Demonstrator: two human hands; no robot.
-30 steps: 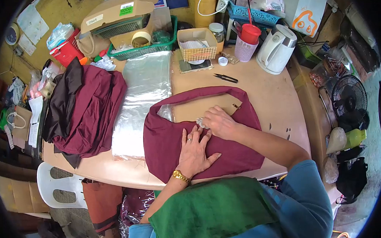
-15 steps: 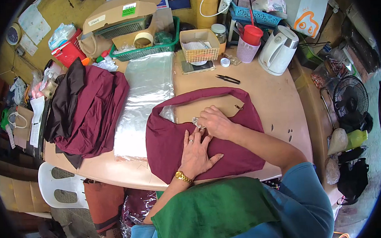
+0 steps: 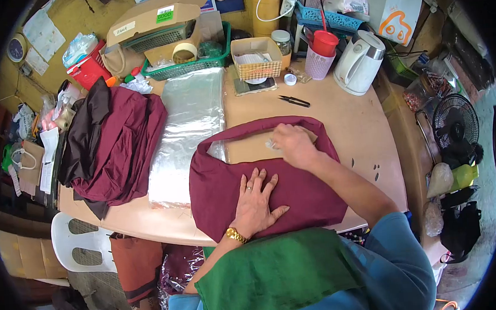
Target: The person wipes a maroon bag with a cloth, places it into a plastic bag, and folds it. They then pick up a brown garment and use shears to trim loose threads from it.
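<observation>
Maroon bag (image 3: 303, 194) lies flat on the pinkish-tan table (image 3: 358, 127), ctr of frame, running down to the table's near edge. Body = wide, rounded, half-moon-ish; bottom edge fairly straight, upr edge dips in a shallow curve. Broad strap (image 3: 252, 126) in the same cloth arches over the top, leaving an oval-ish gap w/ tabletop showing thru. Cloth looks matte, soft, thin-ish; mostly smooth, w/ faint creases nr the L side & strap base.

L hand (image 3: 256, 205), ctr of frame, palm down on the bag, fingers fanned, thumb out to the R; nothing gripped. Gold-coloured watch (image 3: 236, 235) on that wrist, thin ring on one finger. R hand (image 3: 295, 144), just above & R of ctr, over the strap gap: fingers bunched, pinching a small crumpled whitish wad (image 3: 270, 145) that pokes out at the fingertips. Can't tell if the wad touches the table.

L of bag: stack of clear plastic sheets (image 3: 187, 119), shiny, slick, rectangular, w/ bright glare; bag's L edge just beside/over it. Further L, loose heap of maroon cloth (image 3: 129, 139), deep soft folds, w/ blackish cloth (image 3: 84, 127) draped on its L side.

Upr ctr: black snips (image 3: 294, 101), slim, pointed; above, woven tan basket (image 3: 257, 70), boxy, holding papers. Upr R: lilac perforated cup (image 3: 318, 68) & glossy white kettle (image 3: 355, 65), rounded, w/ looped handle. Bottom ctr: green cloth (image 3: 276, 271), matte, lightly wrinkled, over the person's blue top (image 3: 393, 259).
</observation>
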